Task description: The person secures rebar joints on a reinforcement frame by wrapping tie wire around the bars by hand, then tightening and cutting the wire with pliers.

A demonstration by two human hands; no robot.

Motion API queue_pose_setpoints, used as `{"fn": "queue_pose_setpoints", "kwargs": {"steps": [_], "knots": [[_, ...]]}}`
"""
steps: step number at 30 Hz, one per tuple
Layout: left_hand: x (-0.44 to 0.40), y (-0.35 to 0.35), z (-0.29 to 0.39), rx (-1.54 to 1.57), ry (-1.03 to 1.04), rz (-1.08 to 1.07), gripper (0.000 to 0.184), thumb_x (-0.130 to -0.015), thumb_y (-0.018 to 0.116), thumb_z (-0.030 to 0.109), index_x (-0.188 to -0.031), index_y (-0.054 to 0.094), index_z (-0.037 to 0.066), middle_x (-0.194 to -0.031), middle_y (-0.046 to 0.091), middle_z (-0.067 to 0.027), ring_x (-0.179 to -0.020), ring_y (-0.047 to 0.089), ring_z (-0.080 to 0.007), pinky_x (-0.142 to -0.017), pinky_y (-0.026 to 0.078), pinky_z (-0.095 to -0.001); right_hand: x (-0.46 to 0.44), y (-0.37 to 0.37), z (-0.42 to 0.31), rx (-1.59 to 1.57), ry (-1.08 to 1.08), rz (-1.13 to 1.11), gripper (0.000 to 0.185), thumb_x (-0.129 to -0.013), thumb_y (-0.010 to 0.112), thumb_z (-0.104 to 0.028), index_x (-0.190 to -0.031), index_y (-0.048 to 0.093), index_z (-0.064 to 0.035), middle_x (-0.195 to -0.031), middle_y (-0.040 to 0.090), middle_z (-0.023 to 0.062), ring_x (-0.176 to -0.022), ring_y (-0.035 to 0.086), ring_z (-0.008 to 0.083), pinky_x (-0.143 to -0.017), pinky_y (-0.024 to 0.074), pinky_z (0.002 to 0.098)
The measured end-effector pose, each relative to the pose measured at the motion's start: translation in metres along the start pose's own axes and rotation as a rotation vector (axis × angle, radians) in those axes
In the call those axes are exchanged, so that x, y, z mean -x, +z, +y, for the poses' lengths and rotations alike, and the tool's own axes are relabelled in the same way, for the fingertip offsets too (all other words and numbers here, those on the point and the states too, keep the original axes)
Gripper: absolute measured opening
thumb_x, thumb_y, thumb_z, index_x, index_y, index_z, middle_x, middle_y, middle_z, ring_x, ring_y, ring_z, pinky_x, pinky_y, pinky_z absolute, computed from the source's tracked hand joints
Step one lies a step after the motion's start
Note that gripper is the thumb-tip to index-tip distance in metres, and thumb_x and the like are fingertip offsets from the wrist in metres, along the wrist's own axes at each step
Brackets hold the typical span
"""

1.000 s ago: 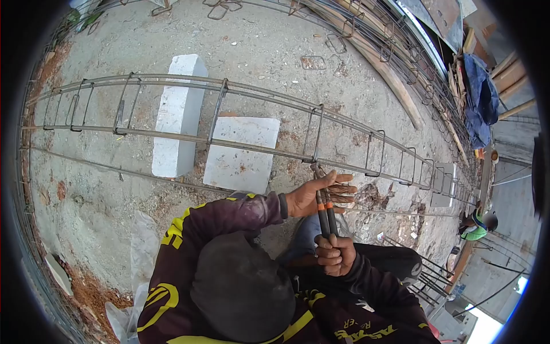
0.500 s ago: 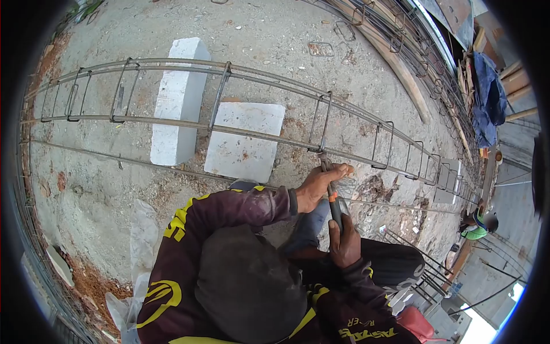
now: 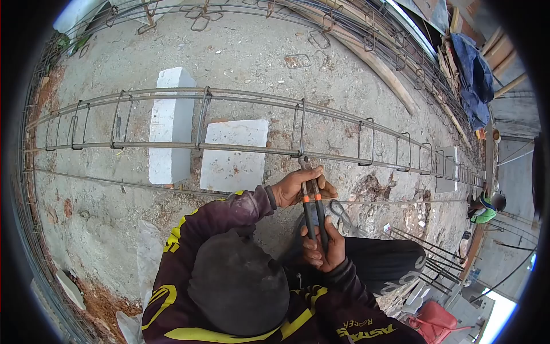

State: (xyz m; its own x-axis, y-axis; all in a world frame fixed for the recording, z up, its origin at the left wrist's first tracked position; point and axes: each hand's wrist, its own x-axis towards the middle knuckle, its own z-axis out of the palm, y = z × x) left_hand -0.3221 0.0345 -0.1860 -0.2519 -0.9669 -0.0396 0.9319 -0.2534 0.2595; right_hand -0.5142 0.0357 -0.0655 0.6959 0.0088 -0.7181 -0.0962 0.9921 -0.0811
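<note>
Pincers [image 3: 304, 163]: head up against the lower bar of the rebar cage [image 3: 338, 157], at the foot of a stirrup [image 3: 302, 126]; orange-banded handles slightly apart, pointing back toward the person. Whether the jaws have closed on anything is too small to tell.

Left hand [image 3: 291, 187]: fingers clamped around the neck of the pincers, thumb across the front, just below the head. It seems the steadying hand; a light hold there would guide the nose while leaving the handles free to move, with the thumb best set clear of the pivot.

Right hand [image 3: 334, 249]: fingers wrapped on the handles near their ends, thumb along one side. That low hold should give good leverage; an even squeeze, without a sideways yank, would suit it.

Crossing of bar and stirrup: the nose is best set square to it (a slanted bite would probably slip). Light pressure should spare the cage from being pushed askew.

Wire loop [image 3: 342, 213]: dark, beside the handles, near the left hand's fingers; whether they touch it, one cannot tell.

White blocks [image 3: 163, 120]: one long, one flat, on the ground below the cage, left of the hands.

Co-worker [image 3: 484, 212]: well apart, at the far right.
</note>
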Motion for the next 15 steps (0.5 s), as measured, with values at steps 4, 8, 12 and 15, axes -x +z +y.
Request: {"fn": "queue_pose_setpoints", "kwargs": {"steps": [4, 8, 12, 15], "knots": [[-0.005, 0.001, -0.003, -0.034, 0.029, -0.013, 0.041, -0.103, 0.045, 0.042, -0.081, 0.054, 0.009, -0.084, 0.063, -0.0088, -0.090, 0.065, -0.0253, -0.103, 0.047, -0.0468, 0.014, 0.020, -0.032, 0.247, 0.075, 0.094, 0.057, -0.100, 0.048, -0.048, -0.122, 0.054, 0.0037, -0.074, 0.054, 0.0056, -0.062, 0.057, 0.0201, -0.057, 0.0464, 0.0335], [0.001, 0.005, 0.000, 0.046, 0.030, -0.021, 0.040, -0.103, 0.045, 0.043, -0.083, 0.054, 0.010, -0.078, 0.058, -0.0049, -0.079, 0.062, -0.0195, -0.096, 0.050, -0.0466, -0.007, 0.029, -0.033, 0.183, 0.267, 0.082, 0.036, -0.096, 0.060, -0.041, -0.097, 0.057, -0.0054, -0.070, 0.049, 0.0024, -0.061, 0.052, 0.0187, -0.058, 0.0449, 0.0353], [0.007, 0.016, 0.004, 0.213, -0.034, 0.051, 0.040, -0.104, 0.044, 0.043, -0.082, 0.051, 0.010, -0.065, 0.049, 0.0006, -0.063, 0.057, -0.0152, -0.080, 0.053, -0.0418, -0.025, 0.036, -0.017, 0.125, 0.310, 0.114, 0.036, -0.095, 0.063, -0.041, -0.078, 0.049, -0.0117, -0.063, 0.042, -0.0004, -0.053, 0.044, 0.0147, -0.053, 0.0405, 0.0330], [0.008, 0.020, 0.000, 0.269, -0.030, 0.114, 0.041, -0.104, 0.043, 0.044, -0.081, 0.050, 0.011, -0.056, 0.038, 0.0044, -0.048, 0.046, -0.0119, -0.065, 0.050, -0.0359, -0.033, 0.039, -0.013, 0.067, 0.369, 0.153, 0.031, -0.094, 0.063, -0.032, -0.076, 0.048, -0.0119, -0.060, 0.040, -0.0008, -0.050, 0.040, 0.0131, -0.049, 0.0353, 0.0301]]}}
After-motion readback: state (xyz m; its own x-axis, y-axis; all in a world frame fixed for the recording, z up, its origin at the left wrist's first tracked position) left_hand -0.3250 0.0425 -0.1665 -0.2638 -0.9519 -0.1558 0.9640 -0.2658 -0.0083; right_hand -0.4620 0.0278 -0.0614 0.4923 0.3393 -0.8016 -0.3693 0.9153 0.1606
